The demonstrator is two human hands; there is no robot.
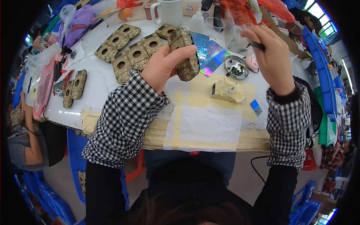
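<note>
My left hand [159,69] is closed around a camouflage-patterned casing [184,62], held tilted above the table with the thumb across its face. To the right, my right hand [277,62] is raised, its fingers closed on a thin dark tool [257,45] whose far end I cannot make out. Beyond my left hand lie several similar casings [129,62], each with a round hole. A round metal dish [244,69] with small dark parts stands near my right hand. Closer to me sits a tape-covered block [228,92] with a small knob on top.
A white sheet with dots [208,129] is taped at the front edge. A small blue card [256,107] lies right of it. Two more casings [75,88] lie at the left. Shiny blue film [210,56], a white mug [168,13] and a squeeze bottle [197,23] stand farther back.
</note>
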